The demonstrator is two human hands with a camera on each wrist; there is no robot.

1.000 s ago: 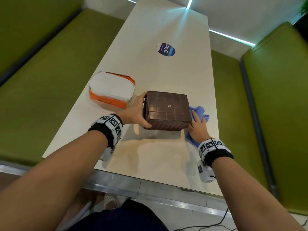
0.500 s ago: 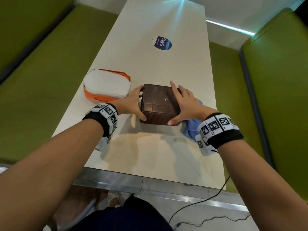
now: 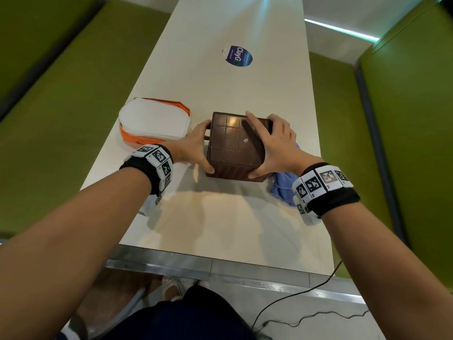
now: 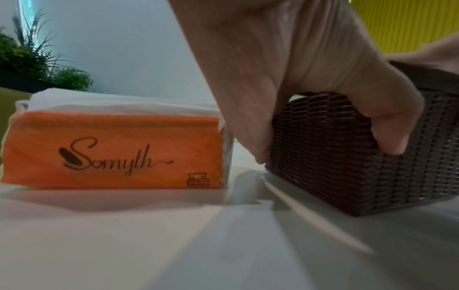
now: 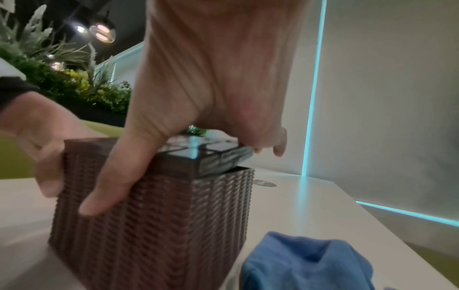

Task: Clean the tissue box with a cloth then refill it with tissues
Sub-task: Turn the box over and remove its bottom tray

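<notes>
I have the long pale bench (image 3: 220, 229) running away from me between green seats, and everything I care about sits on its near half. Largest of the task things is the brown tissue box (image 3: 236, 146), a woven-look cube standing upright about mid-width. It looks like rigid plastic, light and probably empty, so I judge it will slide or tip easily if pushed high; the ribbed sides give good purchase, while the glossy tiled lid (image 5: 211, 155) looks slippery and, in the right wrist view, sits lifted at its far right corner, a gap showing above the rim.

To the left, just beside the box, lies the orange tissue pack (image 3: 154, 123), soft, open on top with white sheets showing; it would squash if squeezed hard, so I would take it by its long sides. Near right of the box, touching or almost touching its base, is the crumpled blue cloth (image 3: 284, 187), limp and easy to bunch.

My left hand (image 3: 193, 148) grips the box's left wall, thumb on the near face, fingers round the far side. My right hand (image 3: 274, 148) is clamped over the lid, thumb down the near face, fingers over the far right edge. Both grips are on the box; the cloth lies free below my right wrist.
</notes>
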